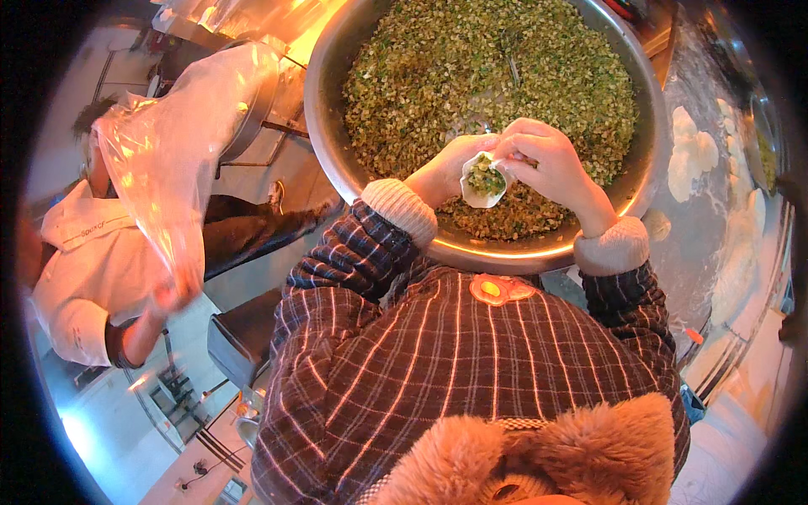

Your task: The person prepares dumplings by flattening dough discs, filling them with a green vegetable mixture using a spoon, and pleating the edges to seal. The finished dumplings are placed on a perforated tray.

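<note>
Both my hands are raised over the near part of a big round metal basin (328, 145). The basin holds chopped green and yellowish filling (536, 76). Between my fingers is a white dough wrapper (469, 191), cupped open with some of the filling in it. My left hand (445, 165) supports the wrapper from the left. At its upper right edge, the fingers of my right hand (548, 161) pinch the dough. Behind my hands a shiny metal utensil (485, 125) lies partly in the filling, its shape mostly hidden.
On the right, a floured work surface (678, 246) bears flat dough wrappers (688, 154) and small dough pieces (732, 142). At the left a person (113, 265) in a light top holds up a large clear plastic bag (189, 113) near a metal pot (252, 126). A dark stool (240, 334) stands at lower left.
</note>
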A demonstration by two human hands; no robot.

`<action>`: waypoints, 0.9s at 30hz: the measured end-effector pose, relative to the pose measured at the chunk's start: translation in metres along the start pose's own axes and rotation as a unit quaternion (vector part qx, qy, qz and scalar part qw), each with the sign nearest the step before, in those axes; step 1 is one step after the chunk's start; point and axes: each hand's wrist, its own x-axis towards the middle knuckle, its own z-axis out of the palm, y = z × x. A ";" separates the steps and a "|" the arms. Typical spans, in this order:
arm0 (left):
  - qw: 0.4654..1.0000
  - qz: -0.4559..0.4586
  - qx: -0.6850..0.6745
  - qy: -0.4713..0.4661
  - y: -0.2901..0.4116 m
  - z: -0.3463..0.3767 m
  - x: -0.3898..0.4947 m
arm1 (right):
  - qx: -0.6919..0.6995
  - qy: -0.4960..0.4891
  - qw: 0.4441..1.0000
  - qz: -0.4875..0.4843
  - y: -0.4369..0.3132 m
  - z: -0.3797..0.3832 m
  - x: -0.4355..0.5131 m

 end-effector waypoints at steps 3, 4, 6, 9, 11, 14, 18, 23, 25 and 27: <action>0.993 0.030 0.116 -0.001 -0.001 -0.003 0.000 | -0.003 0.033 0.999 -0.012 0.001 0.002 -0.004; 0.976 0.064 0.207 0.013 -0.002 -0.005 0.002 | -0.011 0.027 1.000 -0.007 0.001 0.003 -0.005; 0.995 -0.003 0.097 0.029 -0.002 -0.011 0.004 | -0.017 0.013 1.000 -0.007 0.000 0.004 -0.007; 0.927 0.048 0.371 -0.026 0.004 -0.017 0.009 | -0.008 0.012 1.000 -0.009 0.001 0.006 -0.003; 0.892 0.100 0.432 -0.083 0.015 -0.014 0.013 | -0.014 0.017 1.000 0.015 0.002 0.005 0.000; 0.994 -0.107 0.012 -0.011 0.036 0.005 0.020 | -0.040 0.032 0.997 0.056 0.006 -0.002 0.004; 0.994 -0.094 -0.015 0.055 0.029 0.039 -0.007 | 0.057 0.146 0.985 0.075 0.001 -0.019 -0.018; 0.995 0.047 0.067 0.060 -0.004 0.045 -0.016 | 0.093 0.130 0.985 0.069 0.002 -0.026 -0.028; 0.993 0.041 0.092 0.067 -0.003 0.040 -0.012 | 0.047 0.092 0.992 0.071 0.006 -0.027 -0.022; 0.988 0.010 0.121 0.100 0.002 0.039 -0.011 | 0.016 0.091 0.996 0.008 0.006 -0.027 -0.019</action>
